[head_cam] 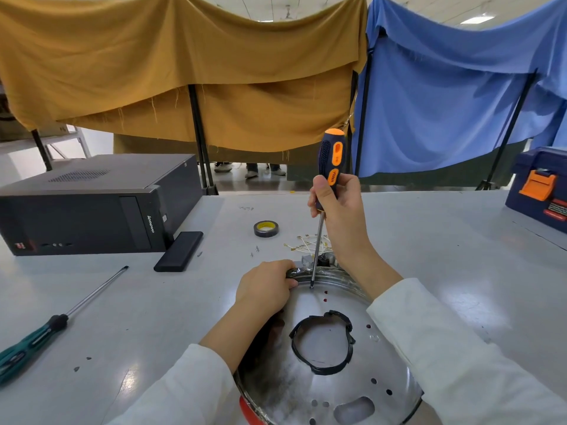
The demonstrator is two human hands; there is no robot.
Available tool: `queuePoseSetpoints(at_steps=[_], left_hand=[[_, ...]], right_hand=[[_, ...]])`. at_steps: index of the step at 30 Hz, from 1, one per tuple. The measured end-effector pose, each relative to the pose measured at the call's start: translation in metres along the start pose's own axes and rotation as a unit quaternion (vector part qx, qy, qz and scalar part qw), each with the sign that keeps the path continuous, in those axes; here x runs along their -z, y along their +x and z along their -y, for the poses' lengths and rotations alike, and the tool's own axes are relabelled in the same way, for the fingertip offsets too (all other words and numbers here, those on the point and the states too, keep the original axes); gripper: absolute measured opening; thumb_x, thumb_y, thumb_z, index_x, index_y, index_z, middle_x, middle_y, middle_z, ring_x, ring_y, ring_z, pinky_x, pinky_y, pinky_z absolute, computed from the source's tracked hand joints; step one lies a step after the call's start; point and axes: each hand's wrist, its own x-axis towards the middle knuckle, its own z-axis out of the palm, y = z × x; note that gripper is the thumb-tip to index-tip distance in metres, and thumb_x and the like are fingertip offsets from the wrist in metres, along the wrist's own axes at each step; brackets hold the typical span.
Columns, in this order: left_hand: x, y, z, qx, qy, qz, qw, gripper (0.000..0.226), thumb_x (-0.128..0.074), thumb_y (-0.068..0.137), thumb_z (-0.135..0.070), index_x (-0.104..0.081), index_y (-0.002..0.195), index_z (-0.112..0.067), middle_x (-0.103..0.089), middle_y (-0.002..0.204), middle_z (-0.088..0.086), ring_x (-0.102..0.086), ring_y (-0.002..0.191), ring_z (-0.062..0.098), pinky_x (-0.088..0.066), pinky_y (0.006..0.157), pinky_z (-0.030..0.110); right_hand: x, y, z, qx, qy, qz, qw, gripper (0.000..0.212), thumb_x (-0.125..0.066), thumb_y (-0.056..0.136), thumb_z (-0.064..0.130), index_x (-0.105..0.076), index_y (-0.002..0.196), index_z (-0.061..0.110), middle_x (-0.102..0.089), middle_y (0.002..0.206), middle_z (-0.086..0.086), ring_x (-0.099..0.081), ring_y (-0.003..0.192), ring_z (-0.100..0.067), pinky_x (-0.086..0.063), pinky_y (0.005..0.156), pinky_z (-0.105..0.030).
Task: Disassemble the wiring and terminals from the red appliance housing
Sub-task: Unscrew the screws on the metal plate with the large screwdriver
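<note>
Housing (pixel 322 391) of the appliance lies at the near edge of the table (pixel 153 317), with a polished, round metal plate facing up. The plate carries several small drilled holes, 1 oblong slot and a central opening edged by a ragged black gasket ring (pixel 322 345). A sliver of red shell (pixel 248 409) shows under the plate's near-left rim.

The right hand (pixel 340 210) is wrapped around the lower part of a screwdriver (pixel 329 167), which has a ribbed black and orange handle. Its slim steel shaft stands nearly upright, and the tip meets the plate at the far rim. The left hand (pixel 267 286) curls over the far-left rim and grips a dark taped wire bundle (pixel 294 273) there. A small grey terminal block (pixel 310 260) sits just beyond the rim, beside the shaft. Both arms wear white sleeves.

The table is smooth, pale grey and slightly glossy. A second screwdriver (pixel 46 329) with a green and black handle and a long shaft lies toward the left edge. A black desktop computer case (pixel 92 207) lies on its side at the far left, with a flat black rectangular panel (pixel 179 251) beside it. A roll of black tape (pixel 266 229) with a yellow core lies near the middle, thin yellowish loose leads (pixel 303 243) lie just right of it, and tiny screws are scattered nearby. A blue toolbox (pixel 537 188) with an orange latch stands at the far right edge.

Mustard cloth (pixel 184 72) and blue cloth (pixel 460 87) hang over black frames behind the table.
</note>
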Motion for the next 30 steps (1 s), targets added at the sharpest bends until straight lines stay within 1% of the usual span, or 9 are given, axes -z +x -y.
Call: queuePoseSetpoints(at_steps=[1,5,8,12,18,21,24,26,30], left_hand=[[0.0002,-0.0002,-0.0002,0.001,0.000,0.000,1.000,0.018,-0.052,0.093,-0.030,-0.058,0.110,-0.033,-0.065,0.109,0.000,-0.057,0.100,0.025,-0.036,0.070,0.029],[0.0009,-0.0008,-0.0010,-0.001,0.002,-0.002,1.000,0.018,-0.052,0.093,-0.030,-0.058,0.110,-0.032,-0.065,0.110,0.000,-0.057,0.101,0.026,-0.036,0.071,0.029],[0.0010,-0.0012,-0.0009,-0.003,0.003,-0.002,1.000,0.019,-0.052,0.093,-0.030,-0.058,0.111,-0.032,-0.065,0.111,0.000,-0.057,0.102,0.026,-0.036,0.071,0.028],[0.0006,-0.0013,-0.0002,-0.002,0.001,-0.002,1.000,0.017,-0.052,0.092,-0.030,-0.058,0.108,-0.031,-0.065,0.110,0.000,-0.057,0.102,0.026,-0.038,0.072,0.029],[0.0006,-0.0008,-0.0004,-0.005,0.005,-0.003,1.000,0.019,-0.052,0.093,-0.031,-0.058,0.111,-0.031,-0.065,0.111,0.001,-0.057,0.102,0.026,-0.040,0.073,0.030],[-0.0001,-0.0005,0.0001,-0.003,0.006,-0.001,1.000,0.019,-0.052,0.093,-0.031,-0.058,0.111,-0.031,-0.065,0.111,0.001,-0.057,0.102,0.026,-0.040,0.073,0.030],[0.0000,-0.0004,0.0002,-0.004,0.005,-0.001,1.000,0.018,-0.052,0.093,-0.030,-0.058,0.110,-0.031,-0.065,0.110,0.000,-0.057,0.101,0.026,-0.038,0.072,0.029],[-0.0001,-0.0004,0.0003,-0.004,0.003,-0.001,1.000,0.017,-0.052,0.092,-0.030,-0.058,0.109,-0.031,-0.065,0.109,0.000,-0.057,0.101,0.025,-0.037,0.071,0.029],[0.0003,-0.0003,0.0000,-0.004,0.002,-0.002,1.000,0.016,-0.052,0.093,-0.030,-0.058,0.108,-0.030,-0.065,0.109,0.000,-0.057,0.100,0.026,-0.037,0.071,0.029]], right_hand=[[0.0002,0.0004,0.0003,0.000,-0.012,-0.001,1.000,0.004,-0.050,0.098,0.021,-0.048,0.100,0.019,-0.059,0.076,0.005,-0.054,0.065,-0.006,-0.047,0.060,-0.020],[0.0012,0.0014,0.0011,-0.007,0.025,0.004,1.000,0.020,-0.034,0.103,0.025,-0.048,0.109,0.013,-0.056,0.077,0.004,-0.049,0.063,-0.005,-0.042,0.057,-0.021],[0.0011,0.0023,0.0043,-0.032,0.097,0.013,0.995,0.023,-0.047,0.091,0.031,-0.039,0.110,0.020,-0.056,0.072,0.004,-0.047,0.060,-0.008,-0.038,0.051,-0.020],[-0.0019,-0.0011,0.0046,-0.016,0.014,0.009,1.000,0.033,-0.062,0.089,0.021,-0.031,0.099,0.024,-0.055,0.075,0.009,-0.046,0.060,-0.006,-0.041,0.053,-0.017],[0.0011,0.0005,0.0039,0.000,-0.020,-0.006,1.000,0.006,-0.045,0.100,0.020,-0.046,0.106,0.023,-0.061,0.088,0.000,-0.057,0.070,-0.005,-0.047,0.061,-0.020],[0.0015,0.0006,0.0050,-0.017,0.012,-0.004,1.000,0.015,-0.036,0.103,0.028,-0.050,0.106,0.023,-0.057,0.084,0.000,-0.052,0.067,-0.006,-0.044,0.059,-0.022],[0.0006,0.0014,0.0078,-0.030,0.046,0.003,0.998,0.023,-0.052,0.090,0.037,-0.043,0.102,0.019,-0.051,0.075,0.004,-0.045,0.062,-0.006,-0.039,0.054,-0.020],[0.0003,0.0004,0.0072,-0.025,0.020,0.006,0.999,0.033,-0.063,0.088,0.029,-0.036,0.105,0.021,-0.052,0.075,0.010,-0.046,0.060,-0.005,-0.040,0.052,-0.016],[-0.0012,-0.0007,0.0071,-0.010,0.011,0.016,1.000,0.026,-0.059,0.093,0.017,-0.033,0.096,0.020,-0.053,0.074,0.002,-0.047,0.056,-0.009,-0.040,0.050,-0.019]])
